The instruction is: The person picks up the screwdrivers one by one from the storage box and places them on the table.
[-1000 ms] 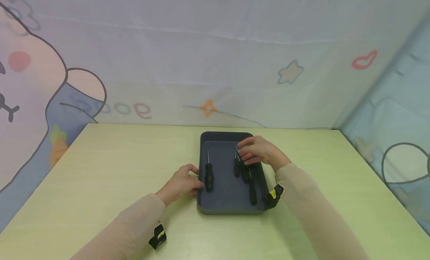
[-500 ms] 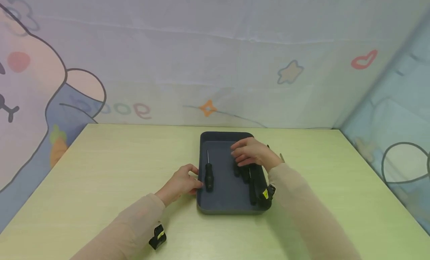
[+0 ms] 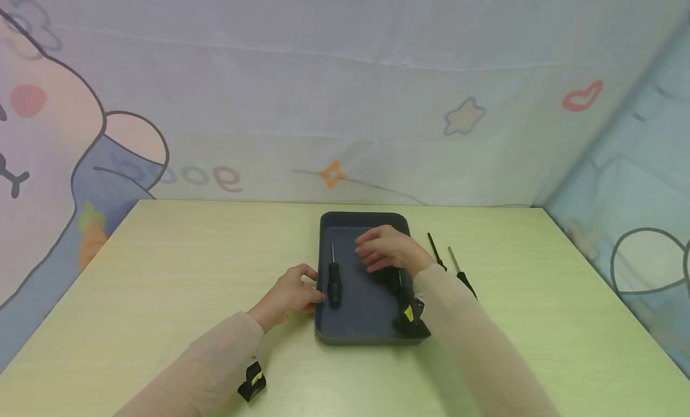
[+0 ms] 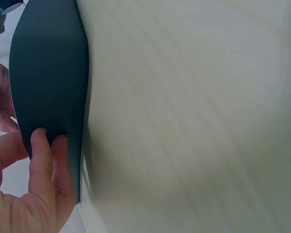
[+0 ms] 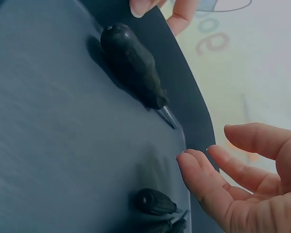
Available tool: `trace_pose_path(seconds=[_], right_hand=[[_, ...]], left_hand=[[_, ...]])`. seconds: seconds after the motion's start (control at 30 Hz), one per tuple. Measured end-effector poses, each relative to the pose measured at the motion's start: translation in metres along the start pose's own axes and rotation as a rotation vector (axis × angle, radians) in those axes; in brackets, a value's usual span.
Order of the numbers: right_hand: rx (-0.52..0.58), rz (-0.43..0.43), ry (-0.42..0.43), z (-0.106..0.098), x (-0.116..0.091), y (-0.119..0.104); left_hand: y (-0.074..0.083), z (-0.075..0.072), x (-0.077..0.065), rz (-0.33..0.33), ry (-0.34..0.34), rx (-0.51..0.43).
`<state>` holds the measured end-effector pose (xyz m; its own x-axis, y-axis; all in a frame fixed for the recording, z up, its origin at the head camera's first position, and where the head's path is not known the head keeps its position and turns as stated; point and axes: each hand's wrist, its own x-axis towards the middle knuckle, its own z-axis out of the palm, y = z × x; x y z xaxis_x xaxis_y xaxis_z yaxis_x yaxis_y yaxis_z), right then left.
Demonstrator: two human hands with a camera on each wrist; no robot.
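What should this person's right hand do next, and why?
I'd probably have the right hand move left and grasp the lone screwdriver by its handle. The hand is empty over the tray, that screwdriver lies apart from the other screwdrivers, and the left hand pinches the tray's left wall, which should steady it.

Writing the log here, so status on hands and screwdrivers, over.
Left hand pinches tray wall. Right hand over tray, empty. Left screwdriver inside, untouched. Head view: right sleeve partly hides other screwdrivers.
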<state>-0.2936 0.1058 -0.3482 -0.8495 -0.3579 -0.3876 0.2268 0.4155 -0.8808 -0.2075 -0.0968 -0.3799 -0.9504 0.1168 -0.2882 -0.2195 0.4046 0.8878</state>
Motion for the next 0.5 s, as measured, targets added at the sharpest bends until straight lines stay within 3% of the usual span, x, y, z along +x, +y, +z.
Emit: trace_pose_path(seconds=[0.5], right_hand=[[0.037, 0.058, 0.001, 0.021, 0.011, 0.001]], left_hand=[[-0.002, -0.001, 0.001, -0.002, 0.011, -0.019]])
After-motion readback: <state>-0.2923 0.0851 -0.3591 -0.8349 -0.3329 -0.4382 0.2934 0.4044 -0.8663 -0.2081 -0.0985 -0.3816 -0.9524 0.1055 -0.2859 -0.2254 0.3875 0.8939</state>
